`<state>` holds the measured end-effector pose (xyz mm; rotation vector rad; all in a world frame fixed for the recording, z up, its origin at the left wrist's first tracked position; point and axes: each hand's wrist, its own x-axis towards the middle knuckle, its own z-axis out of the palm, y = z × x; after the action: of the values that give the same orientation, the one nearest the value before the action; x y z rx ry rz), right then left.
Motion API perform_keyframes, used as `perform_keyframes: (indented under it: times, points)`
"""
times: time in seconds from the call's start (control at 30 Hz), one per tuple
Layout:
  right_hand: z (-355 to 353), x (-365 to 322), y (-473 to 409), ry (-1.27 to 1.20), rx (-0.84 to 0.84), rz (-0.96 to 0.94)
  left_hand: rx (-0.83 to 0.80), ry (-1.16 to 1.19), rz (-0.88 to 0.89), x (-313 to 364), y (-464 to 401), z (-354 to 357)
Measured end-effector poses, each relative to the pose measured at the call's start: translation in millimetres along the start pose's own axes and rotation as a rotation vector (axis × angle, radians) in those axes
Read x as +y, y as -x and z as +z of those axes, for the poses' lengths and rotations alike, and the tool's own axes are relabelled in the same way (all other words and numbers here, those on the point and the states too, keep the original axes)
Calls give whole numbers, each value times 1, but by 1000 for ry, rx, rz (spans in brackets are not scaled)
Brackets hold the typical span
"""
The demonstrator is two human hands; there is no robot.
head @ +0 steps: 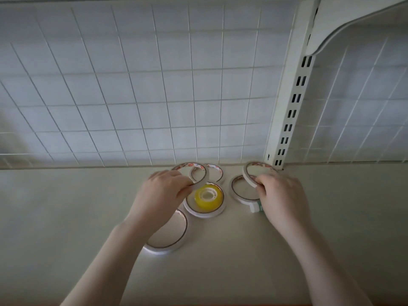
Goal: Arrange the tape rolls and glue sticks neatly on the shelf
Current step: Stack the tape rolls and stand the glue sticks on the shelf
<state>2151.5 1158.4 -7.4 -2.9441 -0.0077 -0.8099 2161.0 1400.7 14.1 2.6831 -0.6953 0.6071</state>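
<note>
Fingers of the left hand (163, 191) pinch one thin tape ring (199, 182); the right hand (280, 195) pinches another (248, 175), both above the shelf (66, 217). Lay each flat on a far roll, edges matching.

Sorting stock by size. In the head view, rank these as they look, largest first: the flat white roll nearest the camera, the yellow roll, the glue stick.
1. Flat white roll, though nearness inflates it.
2. Yellow roll.
3. Glue stick, mostly hidden behind the right hand, so its rank is unsure.

Bare shelf surface (66, 217) is left open at the left and front; passage at the rear is closed by a wire grid (132, 96) and slotted upright (289, 120), while flat tape rolls (204, 209) are clustered mid-shelf.
</note>
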Motion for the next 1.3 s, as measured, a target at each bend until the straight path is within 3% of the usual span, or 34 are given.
perform_keyframes:
  times: [0.23,0.43,0.9,1.3]
  points:
    - [-26,-33,9,-117,228,-141,61,-54,-105,-29,43,-43]
    - [-43,-107,26,-173,296,-229,134,-58,-185,-68,94,-89]
    - [-33,-407,96,-367,338,-320,232,-263,-309,-244,298,-253]
    - [-9,-640,77,-578,286,-448,297,-366,-459,-401,410,-339]
